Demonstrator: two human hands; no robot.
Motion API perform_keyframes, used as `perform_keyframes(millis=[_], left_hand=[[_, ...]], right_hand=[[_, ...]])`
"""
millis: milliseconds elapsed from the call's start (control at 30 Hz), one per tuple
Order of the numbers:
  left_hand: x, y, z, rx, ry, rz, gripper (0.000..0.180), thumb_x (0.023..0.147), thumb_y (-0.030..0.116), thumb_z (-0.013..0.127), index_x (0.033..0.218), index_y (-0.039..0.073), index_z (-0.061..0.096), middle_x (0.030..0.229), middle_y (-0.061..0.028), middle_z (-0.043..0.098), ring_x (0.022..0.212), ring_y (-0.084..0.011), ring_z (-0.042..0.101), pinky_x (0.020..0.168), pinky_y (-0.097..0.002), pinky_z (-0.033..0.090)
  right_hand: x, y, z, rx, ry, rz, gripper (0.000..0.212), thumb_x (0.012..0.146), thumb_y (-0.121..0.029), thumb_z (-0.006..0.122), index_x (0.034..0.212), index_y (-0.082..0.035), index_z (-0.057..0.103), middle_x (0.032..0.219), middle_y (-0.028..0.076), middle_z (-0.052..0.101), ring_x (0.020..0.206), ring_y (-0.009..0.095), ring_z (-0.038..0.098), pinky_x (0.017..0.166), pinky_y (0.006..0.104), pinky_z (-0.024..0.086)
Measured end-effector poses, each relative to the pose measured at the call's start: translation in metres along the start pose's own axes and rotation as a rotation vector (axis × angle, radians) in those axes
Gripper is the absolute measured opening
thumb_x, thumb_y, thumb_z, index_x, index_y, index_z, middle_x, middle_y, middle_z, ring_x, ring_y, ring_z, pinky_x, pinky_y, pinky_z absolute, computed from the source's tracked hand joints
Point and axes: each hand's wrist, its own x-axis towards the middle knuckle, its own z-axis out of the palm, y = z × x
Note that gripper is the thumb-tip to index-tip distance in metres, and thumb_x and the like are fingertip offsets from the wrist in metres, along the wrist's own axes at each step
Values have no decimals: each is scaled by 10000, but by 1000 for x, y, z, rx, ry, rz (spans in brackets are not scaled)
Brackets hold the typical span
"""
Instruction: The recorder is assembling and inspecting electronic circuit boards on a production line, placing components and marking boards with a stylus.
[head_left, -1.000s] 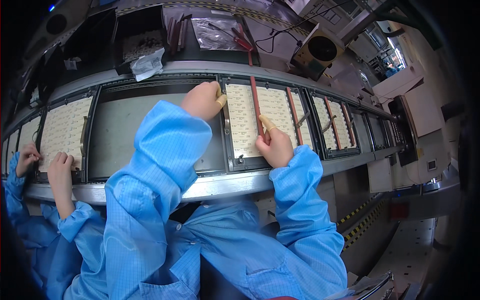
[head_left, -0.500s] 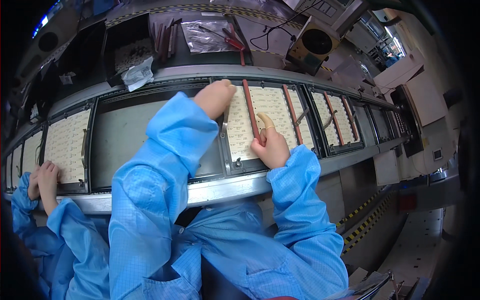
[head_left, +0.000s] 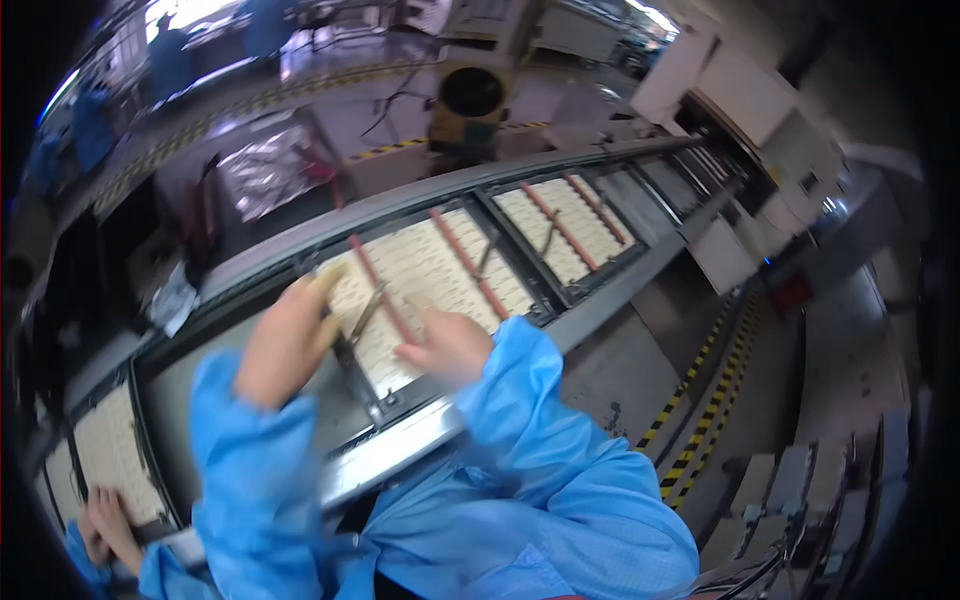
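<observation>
A cream circuit-board panel (head_left: 385,263) lies in a black frame, crossed by red bars (head_left: 377,285). My left hand (head_left: 282,338) is at the frame's left side, thumb and fingers apart, with yellowish covers on fingertips. Nothing shows in its grasp. A thin metal lever (head_left: 368,311) slants over the panel beside those fingers. Over the panel's near part, my right hand (head_left: 450,345) has its thumb stretched out and its fingers blurred but apart. Whether it touches the panel, I cannot tell.
Another framed panel (head_left: 575,225) lies farther right on the metal conveyor rail (head_left: 395,445). At the lower left, a co-worker's hands (head_left: 110,522) rest by a further panel (head_left: 118,450). Beyond the rail stand a dark tray with a silvery bag (head_left: 262,172) and a boxed fan (head_left: 472,98).
The whole view has swung rightward and tilted. My left hand has come back from the frame's far left corner. The metal lever, upright at the left edge before, now slants across the panel.
</observation>
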Motion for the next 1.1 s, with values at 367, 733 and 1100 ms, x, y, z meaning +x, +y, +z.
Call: perform_keyframes(millis=[367, 733, 1100], left_hand=[[-208, -69, -16, -58, 366, -623, 195, 911, 58, 498, 1073, -15, 578, 955, -78, 589, 863, -125, 552, 742, -229, 438], [-204, -50, -17, 61, 241, -282, 207, 875, 26, 506, 1068, -20, 565, 935, -129, 560, 807, -214, 558, 720, -275, 445], [-208, -60, -18, 18, 234, -198, 204, 862, 19, 513, 1056, -7, 573, 949, -136, 570, 827, -232, 570, 723, -297, 463]], right_hand=[[-5, -78, 78, -366, 258, -143, 335, 784, -138, 579, 1105, -45, 562, 969, 103, 457, 957, 252, 456, 772, 350, 380], [-12, -72, 77, -381, 279, -63, 199, 791, -88, 537, 971, -48, 611, 966, 96, 446, 952, 243, 444, 791, 360, 348], [-6, -57, 92, -359, 331, 37, 528, 751, -8, 528, 1273, -61, 469, 991, 95, 459, 975, 257, 452, 793, 369, 342]])
